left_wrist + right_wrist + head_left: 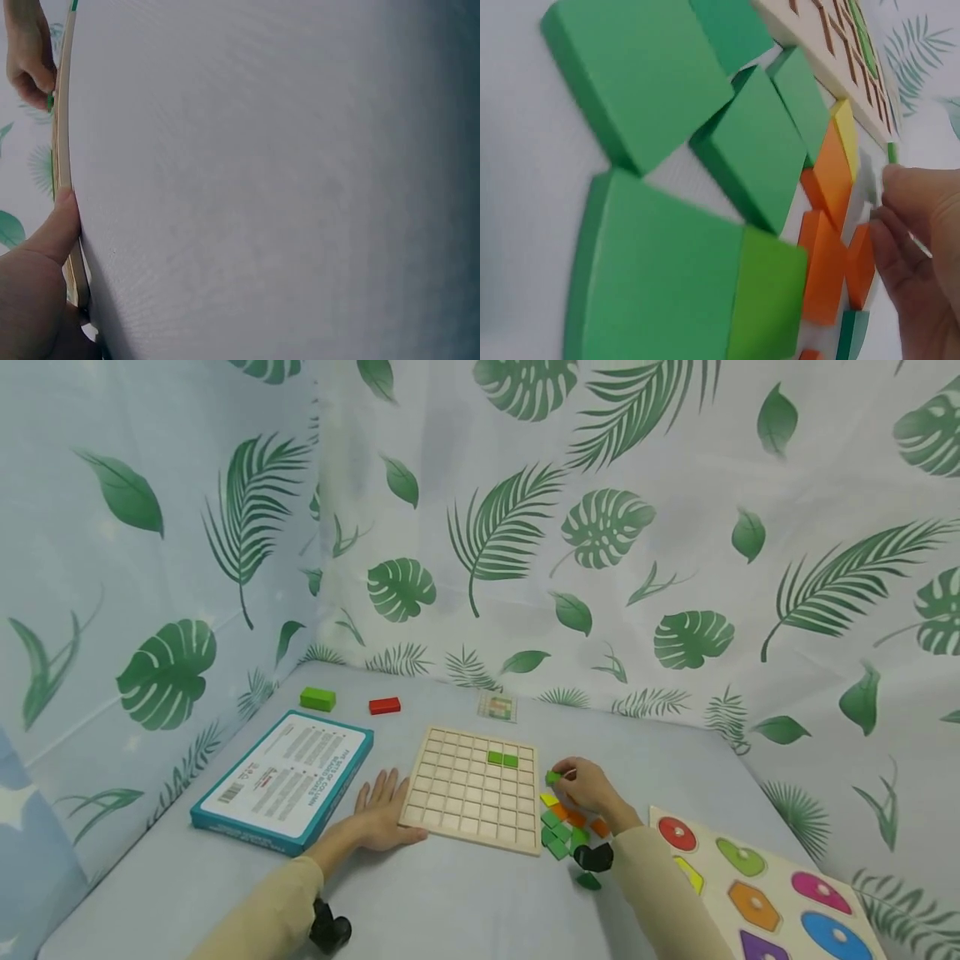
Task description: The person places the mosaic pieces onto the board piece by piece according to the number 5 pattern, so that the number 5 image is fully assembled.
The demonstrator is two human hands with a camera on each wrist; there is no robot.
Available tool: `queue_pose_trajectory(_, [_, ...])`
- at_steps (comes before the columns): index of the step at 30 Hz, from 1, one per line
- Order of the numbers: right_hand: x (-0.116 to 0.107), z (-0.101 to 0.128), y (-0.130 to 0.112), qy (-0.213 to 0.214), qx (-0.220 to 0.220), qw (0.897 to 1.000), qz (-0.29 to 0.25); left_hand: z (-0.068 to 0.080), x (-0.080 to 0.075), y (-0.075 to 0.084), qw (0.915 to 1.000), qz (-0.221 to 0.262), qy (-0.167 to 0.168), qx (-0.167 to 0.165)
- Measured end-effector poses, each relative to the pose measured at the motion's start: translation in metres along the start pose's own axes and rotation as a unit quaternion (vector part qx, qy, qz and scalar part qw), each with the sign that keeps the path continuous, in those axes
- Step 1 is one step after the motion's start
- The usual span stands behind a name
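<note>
A wooden grid board [457,788] lies on the table with two light green square tiles [503,759] side by side in its upper right cells. My left hand [382,818] rests with straight fingers at the board's left front corner. In the left wrist view, its thumb [58,229] touches the board's edge [64,127]. Just beyond the board's right side, my right hand [591,789] pinches a small green tile [552,777] between thumb and fingertips. Below that hand lies a loose pile of green tiles [641,82], orange tiles [825,262] and a yellow tile [845,131].
Left of the board lies a teal-edged box [285,777]. Behind are a green block [318,698], a red block [385,705] and a small pattern card [497,706]. A knobbed shape puzzle [720,868] lies at the right, partly behind my right sleeve. A leaf-printed cloth [525,568] hangs behind.
</note>
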State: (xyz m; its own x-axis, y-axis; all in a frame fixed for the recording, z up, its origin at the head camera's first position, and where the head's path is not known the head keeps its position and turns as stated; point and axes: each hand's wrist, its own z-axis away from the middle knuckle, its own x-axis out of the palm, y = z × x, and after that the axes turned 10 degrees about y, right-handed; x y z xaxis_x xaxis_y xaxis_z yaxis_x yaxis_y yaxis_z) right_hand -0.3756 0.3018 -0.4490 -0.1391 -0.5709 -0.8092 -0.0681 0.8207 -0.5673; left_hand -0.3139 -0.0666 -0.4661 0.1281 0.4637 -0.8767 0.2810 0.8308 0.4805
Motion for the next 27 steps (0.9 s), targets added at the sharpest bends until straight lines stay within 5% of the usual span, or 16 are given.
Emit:
queue_pose_trajectory(10, [0.012,-0.009,-0.01,0.086,-0.1,0.991,-0.036,-0.007,0.018,-0.014,0.9996,0.013,0.023,0.008])
queue_pose_trajectory(27, [0.04,-0.022,-0.047,0.067,-0.115,0.989,-0.063,-0.007,0.015,-0.013,0.9996,0.018,0.023,0.005])
